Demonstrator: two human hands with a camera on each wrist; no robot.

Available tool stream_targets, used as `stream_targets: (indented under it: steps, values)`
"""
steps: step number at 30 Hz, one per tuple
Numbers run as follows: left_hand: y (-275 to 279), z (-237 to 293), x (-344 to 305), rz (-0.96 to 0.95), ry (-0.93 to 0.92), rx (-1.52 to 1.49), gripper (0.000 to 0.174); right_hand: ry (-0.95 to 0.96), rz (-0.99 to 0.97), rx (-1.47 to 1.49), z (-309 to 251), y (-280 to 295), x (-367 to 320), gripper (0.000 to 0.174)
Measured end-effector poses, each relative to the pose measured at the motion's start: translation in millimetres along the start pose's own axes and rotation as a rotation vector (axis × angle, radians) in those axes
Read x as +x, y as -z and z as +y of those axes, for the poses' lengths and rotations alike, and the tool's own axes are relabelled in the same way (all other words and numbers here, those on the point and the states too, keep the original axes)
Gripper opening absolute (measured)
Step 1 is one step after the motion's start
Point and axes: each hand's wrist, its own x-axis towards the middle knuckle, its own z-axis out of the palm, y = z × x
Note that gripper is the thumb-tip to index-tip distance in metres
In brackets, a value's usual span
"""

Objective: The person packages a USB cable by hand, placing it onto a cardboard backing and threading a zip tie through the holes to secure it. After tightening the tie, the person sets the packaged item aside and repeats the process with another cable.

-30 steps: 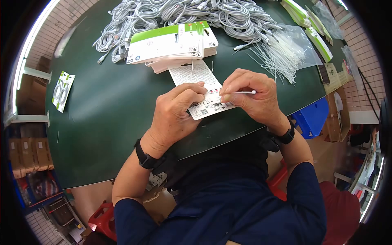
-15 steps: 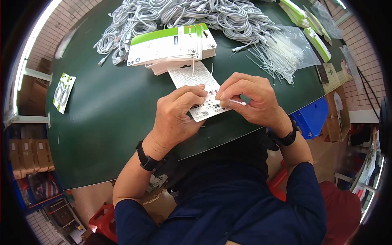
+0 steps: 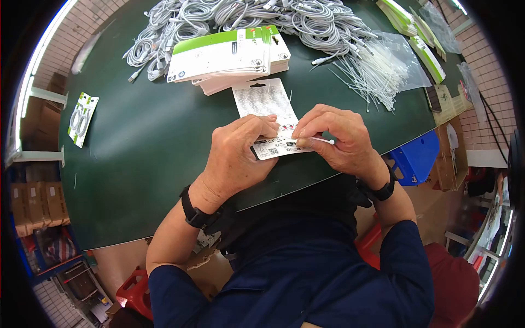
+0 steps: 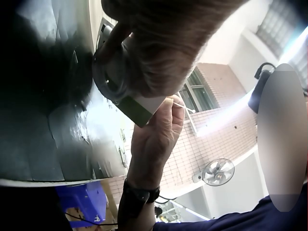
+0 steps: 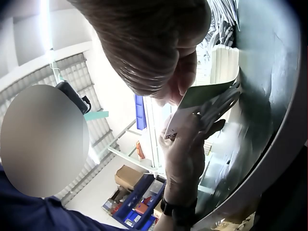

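Note:
My left hand (image 3: 238, 145) grips the near left part of a white printed card (image 3: 261, 98), its small-print back facing up. Under the card, a coil of grey cable (image 5: 222, 105) lies against the green-edged front, partly hidden by the left fingers. My right hand (image 3: 344, 139) pinches a white cable tie (image 3: 324, 140) between thumb and fingers at the card's right edge, the tie's head sticking out to the right. Another thin white end stands up at the card's far right edge. In the left wrist view, the tie's head shows beside the right fingertips.
Beyond the card stands a stack of green-and-white cards (image 3: 213, 63). Behind it spreads a heap of grey coiled cables (image 3: 322, 35). Loose cable ties (image 3: 372, 76) lie by a clear bag (image 3: 410, 68) at right. A carded cable (image 3: 82, 120) lies far left. The green table (image 3: 136, 180) curves around.
My right hand has moved slightly down, and the tie's head has swung lower and a little left. The card has turned slightly in my left hand, which still holds it.

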Motion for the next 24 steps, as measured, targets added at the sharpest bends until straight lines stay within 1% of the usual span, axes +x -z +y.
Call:
stream_targets:
  steps: [5,11,14,17,19,24]
  values:
    - [-1.6,0.1,-1.1,-0.01,0.014,0.002,0.029,0.025,0.01,0.041,3.9,-1.1,-5.1,0.013]
    - [-2.1,1.3,-0.2,-0.017,0.013,-0.006,0.031,-0.02,0.021,0.054,7.6,-3.3,-7.4,0.013]
    - [-2.1,1.1,-0.2,-0.01,0.011,-0.004,0.032,0.06,-0.002,-0.017,7.5,-3.1,-5.0,0.016]
    - [-2.1,0.5,0.2,-0.003,0.015,0.001,0.032,-0.032,0.071,-0.018,1.8,-6.4,-6.9,0.019]
    - [-2.6,-0.2,0.4,0.005,0.015,-0.005,0.031,-0.023,0.054,-0.017,3.8,-9.0,-7.0,0.02]
    - [-8.0,-4.4,-1.4,0.046,0.111,-0.144,0.027,0.038,0.049,-0.034,9.5,-17.3,-7.8,0.022]
